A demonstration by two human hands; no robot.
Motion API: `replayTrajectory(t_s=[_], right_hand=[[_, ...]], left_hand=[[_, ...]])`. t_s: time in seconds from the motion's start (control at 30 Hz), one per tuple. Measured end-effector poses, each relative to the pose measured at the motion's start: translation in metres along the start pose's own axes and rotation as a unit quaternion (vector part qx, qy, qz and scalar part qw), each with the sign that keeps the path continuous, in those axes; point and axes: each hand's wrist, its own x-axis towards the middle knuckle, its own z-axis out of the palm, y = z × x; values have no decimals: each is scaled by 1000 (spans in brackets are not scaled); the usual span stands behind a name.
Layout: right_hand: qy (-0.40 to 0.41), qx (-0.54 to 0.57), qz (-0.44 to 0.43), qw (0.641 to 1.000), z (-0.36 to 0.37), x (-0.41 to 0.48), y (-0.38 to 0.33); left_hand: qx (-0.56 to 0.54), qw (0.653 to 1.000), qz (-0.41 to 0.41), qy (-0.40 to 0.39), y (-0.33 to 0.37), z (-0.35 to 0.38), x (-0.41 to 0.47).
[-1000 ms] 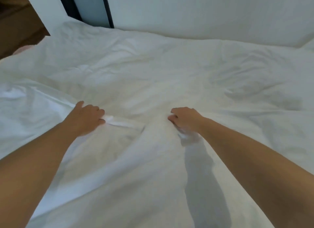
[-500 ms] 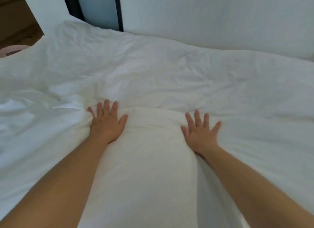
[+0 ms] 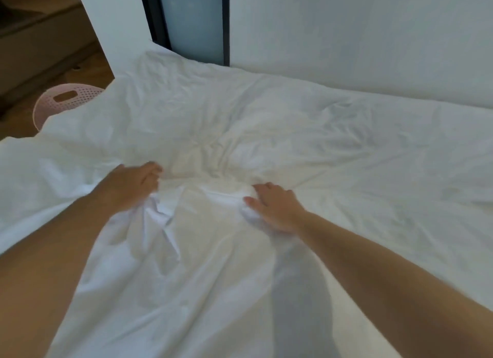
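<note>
A wrinkled white sheet point(image 3: 293, 144) covers the whole bed in front of me. My left hand point(image 3: 130, 184) is at centre left, its fingers curled round a bunched fold of the sheet. My right hand point(image 3: 274, 205) is at centre right, fingers bent and gripping another fold of the same sheet. Between the two hands the cloth is gathered into a raised ridge. Both forearms reach in from the bottom corners.
A pink perforated basket point(image 3: 64, 101) stands on the wooden floor beyond the bed's left edge. A white wall point(image 3: 360, 37) runs along the far side of the bed, with a dark-framed panel point(image 3: 192, 21) at the far corner.
Half a second ago both hands lay flat with spread fingers on the sheet. Now both have curled and gathered cloth, and the view has shifted right, showing the basket.
</note>
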Motion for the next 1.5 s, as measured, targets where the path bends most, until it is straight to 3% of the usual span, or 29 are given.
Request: replayTrajectory(t_s=[0.1, 0.17, 0.27, 0.3, 0.37, 0.43, 0.53, 0.63, 0.73, 0.93, 1.23, 1.5], right_hand=[[6, -13, 9, 1000, 15, 15, -20], [58, -23, 12, 998, 9, 23, -13], [215, -61, 25, 974, -10, 49, -3], [246, -90, 34, 964, -9, 55, 0], [220, -145, 46, 964, 10, 57, 5], [148, -150, 50, 976, 33, 56, 10], [119, -122, 53, 984, 27, 82, 28], [109, -101, 96, 984, 8, 118, 45], [119, -91, 132, 980, 1, 153, 66], [152, -109, 162, 969, -33, 241, 126], [234, -127, 179, 947, -78, 379, 199], [296, -133, 190, 926, -111, 451, 236]], left_hand=[[152, 988, 31, 17, -35, 28, -13], [197, 976, 32, 90, -36, 24, -1], [231, 945, -125, 195, -50, -11, 42], [237, 936, -175, 193, -53, -11, 50], [198, 946, -223, 127, -49, 17, 57], [159, 959, -215, 92, -42, 57, 57], [77, 964, -230, 108, -35, 58, 77], [-7, 979, -185, 84, -2, 52, 117], [0, 993, -97, 60, 61, 68, 168], [13, 991, -5, 133, 131, 81, 274], [46, 984, 41, 167, 164, 62, 461], [56, 980, 89, 171, 167, 43, 557]])
